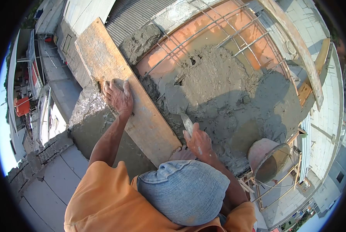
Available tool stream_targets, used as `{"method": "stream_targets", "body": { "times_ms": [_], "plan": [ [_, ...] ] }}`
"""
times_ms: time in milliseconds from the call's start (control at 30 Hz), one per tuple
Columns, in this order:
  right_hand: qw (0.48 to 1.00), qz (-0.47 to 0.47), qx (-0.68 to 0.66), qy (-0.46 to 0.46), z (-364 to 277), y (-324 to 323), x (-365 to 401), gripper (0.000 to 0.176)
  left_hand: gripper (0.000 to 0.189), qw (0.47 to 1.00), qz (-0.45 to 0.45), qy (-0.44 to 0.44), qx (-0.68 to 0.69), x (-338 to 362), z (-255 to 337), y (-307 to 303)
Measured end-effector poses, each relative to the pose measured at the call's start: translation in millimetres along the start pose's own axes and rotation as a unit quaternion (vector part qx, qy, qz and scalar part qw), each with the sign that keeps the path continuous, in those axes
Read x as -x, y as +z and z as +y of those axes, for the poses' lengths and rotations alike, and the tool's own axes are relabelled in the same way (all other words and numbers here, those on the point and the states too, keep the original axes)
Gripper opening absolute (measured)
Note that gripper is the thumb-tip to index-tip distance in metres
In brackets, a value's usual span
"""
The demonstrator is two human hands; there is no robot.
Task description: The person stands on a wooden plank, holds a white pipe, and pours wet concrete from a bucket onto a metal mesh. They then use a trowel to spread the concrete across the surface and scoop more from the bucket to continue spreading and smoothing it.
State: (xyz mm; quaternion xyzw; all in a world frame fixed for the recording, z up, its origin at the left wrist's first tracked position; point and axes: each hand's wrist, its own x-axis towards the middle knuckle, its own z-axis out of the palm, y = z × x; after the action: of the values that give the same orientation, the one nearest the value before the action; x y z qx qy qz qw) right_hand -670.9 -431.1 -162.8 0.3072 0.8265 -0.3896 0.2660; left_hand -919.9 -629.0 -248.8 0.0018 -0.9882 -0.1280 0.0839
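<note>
My left hand (118,97) rests on a long wooden board (142,120), its fingers bent over the board's left edge. The board lies diagonally between smoothed concrete on its left and rough wet concrete (215,77) on its right. In my right hand (199,142) is the handle of a trowel (177,99), its fingers wrapped round the grip. The trowel's grey, mortar-coated blade lies on the wet concrete just right of the board.
A bucket (262,154) with watery grey contents stands tilted at the lower right. Steel rebar mesh (207,29) crosses the orange surface at the top. A block wall (59,170) runs at the lower left, and wooden planks (296,36) stand at the right edge.
</note>
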Motion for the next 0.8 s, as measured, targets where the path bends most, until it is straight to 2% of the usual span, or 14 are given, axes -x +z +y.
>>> {"method": "stream_targets", "body": {
  "times_ms": [33, 100, 167, 300, 367, 433, 467, 533, 667, 733, 800],
  "plan": [
    [0.998, -0.044, 0.036, -0.008, 1.6, 2.8, 6.4, 0.038, 0.07, 1.0, 0.002, 0.002, 0.004, -0.4, 3.7, -1.1],
    [0.998, -0.042, 0.04, -0.022, 11.5, -4.2, 16.7, 0.038, 0.069, 1.0, -0.003, 0.007, -0.002, 0.6, 3.9, -6.6],
    [0.999, -0.03, 0.039, 0.017, 6.9, -32.1, 28.0, 0.037, 0.068, 1.0, 0.008, 0.023, -0.014, -0.4, -3.1, -2.5],
    [0.993, 0.101, 0.041, -0.047, 3.0, -65.5, -11.2, 0.033, 0.068, 1.0, 0.009, 0.02, -0.02, 0.1, -1.5, -2.4],
    [0.994, 0.089, 0.054, -0.042, -2.7, -57.8, -17.9, 0.032, 0.068, 1.0, 0.009, 0.022, -0.001, 0.1, 1.9, -3.2],
    [0.997, 0.014, 0.049, -0.059, 11.5, -25.4, -11.6, 0.033, 0.068, 1.0, -0.002, 0.012, -0.003, 0.7, 1.2, -3.5],
    [0.997, 0.019, 0.051, -0.058, 14.6, -26.6, -3.6, 0.033, 0.068, 1.0, -0.006, 0.008, -0.005, 0.2, 1.0, -3.4],
    [0.996, -0.063, 0.055, -0.039, 19.5, -33.2, 18.2, 0.034, 0.068, 1.0, -0.006, 0.015, -0.006, 1.9, 1.7, -4.8],
    [0.999, -0.026, 0.036, -0.022, 38.5, -58.7, 25.5, 0.036, 0.067, 1.0, -0.008, 0.014, -0.014, 1.1, 2.6, -4.4],
    [0.999, 0.047, 0.0, 0.004, 43.0, -70.1, 18.5, 0.037, 0.066, 1.0, -0.016, 0.0, -0.013, 1.2, 6.3, -6.8],
    [0.998, 0.066, 0.018, -0.006, 56.2, -62.6, 15.7, 0.036, 0.065, 1.0, -0.01, 0.008, -0.018, 2.6, 4.0, -1.7]
  ]
}}
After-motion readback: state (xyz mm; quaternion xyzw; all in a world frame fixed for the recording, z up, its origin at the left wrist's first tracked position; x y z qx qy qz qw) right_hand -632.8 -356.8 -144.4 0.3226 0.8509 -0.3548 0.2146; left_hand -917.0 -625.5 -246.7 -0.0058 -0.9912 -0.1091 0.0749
